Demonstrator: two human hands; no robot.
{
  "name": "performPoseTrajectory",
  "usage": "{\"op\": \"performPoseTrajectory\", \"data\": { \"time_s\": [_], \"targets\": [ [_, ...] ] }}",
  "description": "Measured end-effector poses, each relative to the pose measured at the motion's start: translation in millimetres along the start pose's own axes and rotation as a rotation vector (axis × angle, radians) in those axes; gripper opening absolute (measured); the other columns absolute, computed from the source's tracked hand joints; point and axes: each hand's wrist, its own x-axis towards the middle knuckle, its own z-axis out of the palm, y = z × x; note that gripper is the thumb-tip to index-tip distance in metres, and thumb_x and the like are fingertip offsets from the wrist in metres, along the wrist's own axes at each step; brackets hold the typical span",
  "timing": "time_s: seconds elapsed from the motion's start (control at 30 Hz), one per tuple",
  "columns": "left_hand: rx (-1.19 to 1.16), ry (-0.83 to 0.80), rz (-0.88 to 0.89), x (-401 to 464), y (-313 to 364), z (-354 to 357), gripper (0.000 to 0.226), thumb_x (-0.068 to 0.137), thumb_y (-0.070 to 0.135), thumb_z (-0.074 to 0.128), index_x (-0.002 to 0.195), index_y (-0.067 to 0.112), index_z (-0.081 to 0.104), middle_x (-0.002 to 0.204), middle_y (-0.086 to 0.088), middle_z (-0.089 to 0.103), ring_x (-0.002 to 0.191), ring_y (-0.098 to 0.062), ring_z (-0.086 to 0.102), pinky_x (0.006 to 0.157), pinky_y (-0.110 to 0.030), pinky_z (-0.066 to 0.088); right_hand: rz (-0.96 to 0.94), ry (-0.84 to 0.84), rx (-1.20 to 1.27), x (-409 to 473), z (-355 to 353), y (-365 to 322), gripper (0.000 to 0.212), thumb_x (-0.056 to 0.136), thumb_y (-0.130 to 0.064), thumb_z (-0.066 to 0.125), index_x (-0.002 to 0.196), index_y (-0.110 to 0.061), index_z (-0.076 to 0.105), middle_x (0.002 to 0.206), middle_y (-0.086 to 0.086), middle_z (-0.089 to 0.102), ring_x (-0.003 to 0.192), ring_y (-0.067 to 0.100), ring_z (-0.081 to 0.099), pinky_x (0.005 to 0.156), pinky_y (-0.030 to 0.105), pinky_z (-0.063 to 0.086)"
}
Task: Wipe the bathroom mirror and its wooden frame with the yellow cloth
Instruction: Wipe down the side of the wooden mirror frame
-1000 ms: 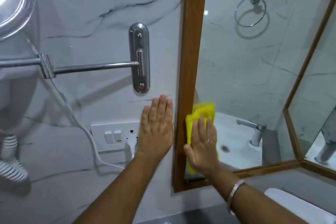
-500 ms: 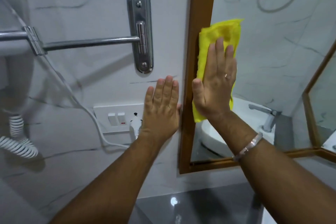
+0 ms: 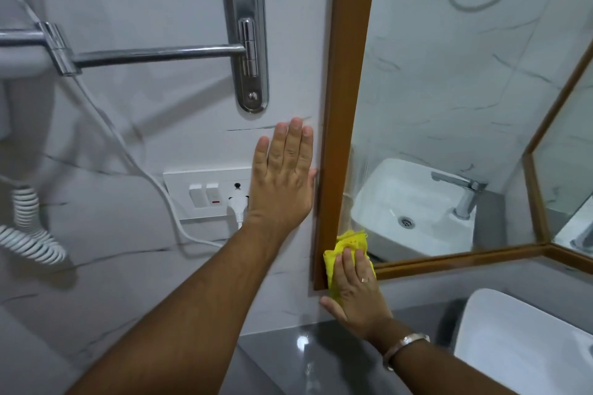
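Observation:
The mirror (image 3: 442, 99) hangs on the marble wall in a brown wooden frame (image 3: 345, 99). My right hand (image 3: 357, 295) presses the yellow cloth (image 3: 348, 245) flat against the frame's lower left corner, and the cloth also covers a little of the glass. My left hand (image 3: 282, 179) lies flat and open on the wall tile just left of the frame, its thumb touching the frame's edge. A second framed mirror panel (image 3: 571, 144) joins at an angle on the right.
A chrome bar with its wall plate (image 3: 245, 35) sticks out above my left hand. A switch and socket plate (image 3: 208, 194) with a white plug and coiled cord (image 3: 29, 231) is at left. A white basin (image 3: 519, 343) sits on the grey counter (image 3: 288, 359) below.
My right hand has swept the cloth down from the upper glass beside the frame to the frame's lower left corner. My left hand stays flat on the wall.

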Motion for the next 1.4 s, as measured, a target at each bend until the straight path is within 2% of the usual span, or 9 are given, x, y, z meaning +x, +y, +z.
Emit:
{"op": "performPoseTrajectory", "data": {
  "time_s": [0.27,0.37,0.5,0.63,0.77,0.93,1.03,1.3,1.4],
  "targets": [
    [-0.024,0.023,-0.026,1.3,4.2,-0.6,0.069,0.104,0.035,0.034,0.155,0.002,0.001,0.161,-0.017,-0.007,0.148,-0.033,-0.016,0.122,-0.049,-0.010,0.030,0.567,0.244,165.7,-213.7,11.7,0.080,0.092,-0.059,0.020,0.150,-0.005,0.011,0.158,0.021,0.009,0.147,0.039,-0.001,0.118,0.048,0.002],
    [-0.024,-0.014,-0.037,1.6,4.2,-0.3,0.068,0.105,0.036,0.025,0.154,0.004,-0.009,0.157,-0.014,-0.033,0.147,-0.030,-0.028,0.119,-0.048,-0.017,0.008,0.862,0.229,226.8,-299.3,23.6,0.064,0.097,-0.047,0.028,0.143,-0.002,0.034,0.150,0.023,0.035,0.141,0.043,0.027,0.117,0.045,0.016],
    [-0.022,-0.016,-0.037,1.4,2.8,2.6,0.071,0.104,0.037,0.027,0.155,0.004,-0.010,0.156,-0.013,-0.036,0.146,-0.030,-0.029,0.119,-0.048,-0.018,-0.021,1.178,0.214,260.3,-325.9,25.3,0.035,0.094,-0.025,0.046,0.108,-0.001,0.065,0.109,0.021,0.069,0.105,0.039,0.063,0.096,0.035,0.039],
    [-0.048,0.012,-0.044,1.6,3.5,1.9,0.070,0.103,0.035,0.033,0.156,0.002,0.001,0.163,-0.016,-0.013,0.147,-0.031,-0.020,0.121,-0.049,-0.012,0.075,0.843,0.182,200.9,-229.8,16.2,0.068,0.096,-0.046,0.033,0.145,0.001,0.026,0.153,0.026,0.026,0.144,0.043,0.019,0.120,0.048,0.012],
    [-0.019,-0.002,-0.018,0.4,3.6,2.1,0.069,0.103,0.036,0.032,0.156,0.003,0.004,0.164,-0.016,-0.005,0.148,-0.032,-0.016,0.121,-0.049,-0.013,0.055,0.313,0.187,74.5,-80.4,7.0,0.077,0.094,-0.059,0.025,0.151,-0.015,-0.002,0.161,0.003,-0.018,0.148,0.031,-0.013,0.120,0.052,0.004],
    [0.014,-0.013,-0.040,-0.1,2.5,3.5,0.067,0.105,0.038,0.027,0.157,0.004,0.000,0.159,-0.015,-0.030,0.148,-0.032,-0.023,0.120,-0.050,-0.016,0.108,-0.134,0.074,-3.0,0.8,-7.1,0.082,0.090,-0.065,0.030,0.146,-0.007,0.022,0.159,0.009,0.004,0.145,0.041,0.012,0.118,0.047,0.003],
    [0.018,-0.032,-0.030,-0.8,3.7,3.8,0.069,0.105,0.039,0.025,0.156,0.004,-0.004,0.158,-0.015,-0.032,0.148,-0.032,-0.025,0.119,-0.050,-0.017,0.202,-0.314,0.070,-23.4,13.3,-25.6,0.091,0.084,-0.073,0.036,0.147,-0.009,0.023,0.155,0.013,0.020,0.139,0.043,0.030,0.117,0.051,0.022],
    [-0.001,-0.025,-0.027,-1.0,2.5,7.1,0.069,0.104,0.039,0.027,0.157,0.004,-0.002,0.160,-0.015,-0.028,0.149,-0.032,-0.021,0.120,-0.051,-0.015,0.295,-0.335,0.169,-17.6,-1.3,-21.9,0.080,0.090,-0.065,0.016,0.136,-0.008,0.048,0.146,0.013,0.045,0.132,0.041,0.042,0.101,0.052,0.040],
    [-0.001,-0.019,-0.026,-0.4,1.9,5.9,0.070,0.104,0.039,0.030,0.157,0.005,-0.001,0.160,-0.015,-0.028,0.149,-0.032,-0.020,0.120,-0.050,-0.014,0.409,-0.260,0.309,-13.9,-0.5,-17.8,0.077,0.092,-0.060,0.025,0.146,-0.006,0.029,0.155,0.014,0.026,0.142,0.042,0.021,0.110,0.052,0.029]
  ]
}}
